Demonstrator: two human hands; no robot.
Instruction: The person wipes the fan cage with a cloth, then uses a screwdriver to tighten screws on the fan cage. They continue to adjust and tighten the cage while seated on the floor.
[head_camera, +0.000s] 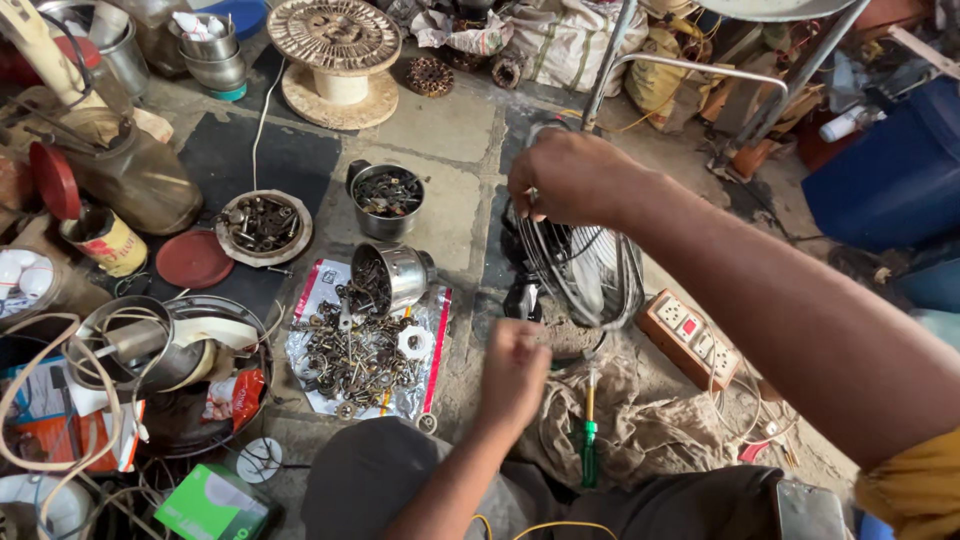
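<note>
The right hand (570, 178) grips the top rim of a wire fan guard (585, 265) that stands tilted on the stone floor (450, 130), btw the extension board (690, 338) and a foil sheet (420, 395) full of screws & nuts. The left hand (513, 372) is clenched to a fist just beside the guard; if it holds sth small, cannot tell. A green screwdriver (589, 440) lies on the cloth (650, 430) near it. Risk, as judgement: the guard may slip and roll onto the tipped steel cup (395, 275), scattering parts, bc only one hand steadies it.

arms: 2, bare forearms | right sleeve (915, 490): mustard yellow, at upper arm | trousers (380, 480): dark grey
</note>
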